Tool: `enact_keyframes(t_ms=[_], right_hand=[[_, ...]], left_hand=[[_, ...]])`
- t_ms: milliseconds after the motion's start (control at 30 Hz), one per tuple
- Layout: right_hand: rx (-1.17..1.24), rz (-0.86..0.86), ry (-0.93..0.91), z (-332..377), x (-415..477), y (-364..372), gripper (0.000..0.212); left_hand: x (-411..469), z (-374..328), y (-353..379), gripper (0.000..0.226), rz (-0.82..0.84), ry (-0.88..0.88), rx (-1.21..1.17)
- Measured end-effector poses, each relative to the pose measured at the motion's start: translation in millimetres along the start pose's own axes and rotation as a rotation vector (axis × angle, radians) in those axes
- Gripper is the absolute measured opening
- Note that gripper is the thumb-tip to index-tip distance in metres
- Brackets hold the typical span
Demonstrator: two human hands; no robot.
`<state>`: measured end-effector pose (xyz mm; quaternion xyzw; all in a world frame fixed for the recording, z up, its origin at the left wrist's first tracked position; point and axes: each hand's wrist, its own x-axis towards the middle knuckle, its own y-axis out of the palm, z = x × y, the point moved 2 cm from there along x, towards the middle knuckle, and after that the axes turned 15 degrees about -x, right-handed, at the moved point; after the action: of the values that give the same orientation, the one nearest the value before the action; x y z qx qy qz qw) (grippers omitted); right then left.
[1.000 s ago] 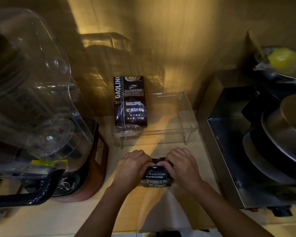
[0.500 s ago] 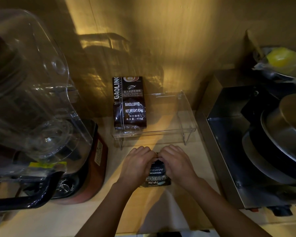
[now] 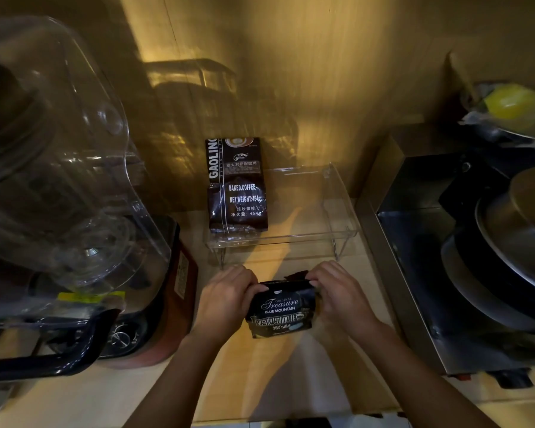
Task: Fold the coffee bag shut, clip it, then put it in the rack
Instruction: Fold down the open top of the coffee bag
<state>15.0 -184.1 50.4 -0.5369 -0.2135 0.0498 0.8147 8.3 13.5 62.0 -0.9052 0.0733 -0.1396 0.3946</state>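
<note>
A small black coffee bag [image 3: 280, 310] marked "Treasure Blue Mountain" stands on the wooden counter near the front. My left hand [image 3: 226, 299] grips its top left corner and my right hand [image 3: 340, 296] grips its top right corner, with the top edge folded over between them. Just behind stands a clear acrylic rack [image 3: 331, 211] on thin legs. A taller dark "Gaoling" coffee bag [image 3: 237, 186] stands upright in the rack's left part. No clip shows in view.
A large blender with a clear cover [image 3: 59, 186] and reddish base [image 3: 179, 291] fills the left. A steel appliance [image 3: 420, 242] with stacked metal pans [image 3: 513, 242] sits at the right. A wooden wall rises behind the rack.
My hands have spread apart along the bag's top, so more of the label shows. The bag's top edge now lies folded over between them.
</note>
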Motion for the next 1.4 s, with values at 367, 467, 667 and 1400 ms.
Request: enact_keyframes(t_ms=[367, 467, 667, 1400], right_hand=[[-0.03, -0.028, -0.02, 9, 6, -6, 0.008], [-0.048, -0.011, -0.019, 3, 5, -8, 0.009], [-0.041, -0.029, -0.016, 5, 4, -8, 0.007], [-0.051, 0.018, 0.068, -19, 11, 2, 0.01]], left_hand=[[20, -45, 36, 0.013, 0.119, 0.194, 0.123], [23, -45, 41, 0.016, 0.101, 0.219, 0.084], [24, -32, 33, 0.024, 0.073, 0.28, 0.111], [11, 14, -4, 0.014, 0.082, 0.067, -0.146]])
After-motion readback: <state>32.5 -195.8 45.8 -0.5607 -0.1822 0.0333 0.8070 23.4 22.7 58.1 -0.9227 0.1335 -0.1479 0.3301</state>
